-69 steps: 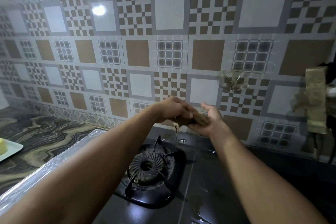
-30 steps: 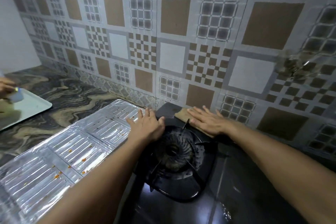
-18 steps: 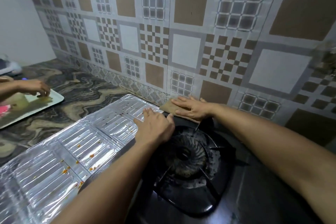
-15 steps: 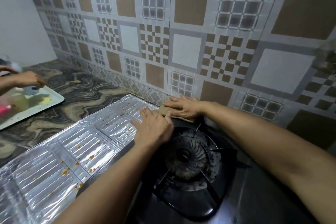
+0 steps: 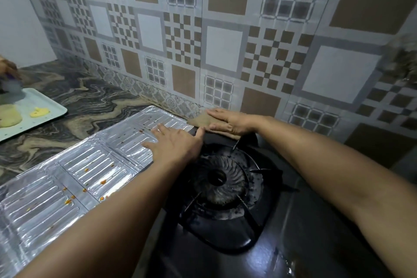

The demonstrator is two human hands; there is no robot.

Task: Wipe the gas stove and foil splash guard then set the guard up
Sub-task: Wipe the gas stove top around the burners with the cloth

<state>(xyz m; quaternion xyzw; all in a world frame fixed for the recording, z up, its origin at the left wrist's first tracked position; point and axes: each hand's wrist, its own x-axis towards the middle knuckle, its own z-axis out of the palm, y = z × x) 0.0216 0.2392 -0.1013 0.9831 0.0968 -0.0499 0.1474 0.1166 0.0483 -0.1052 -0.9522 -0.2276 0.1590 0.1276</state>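
Pressing brown cloth [image 5: 199, 118] flat, right hand [image 5: 230, 121]; no writing legible.

Tiled wall [image 5: 225, 47] blocks the stove's [image 5: 304, 232] back — counter [image 5: 94, 106] left lies open.

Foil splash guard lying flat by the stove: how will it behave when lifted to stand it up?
The foil splash guard is likely light and floppy: it looks like thin embossed sheet. It probably bends at the creases between its panels. The orange specks suggest grease, so possibly slippery under the left hand.
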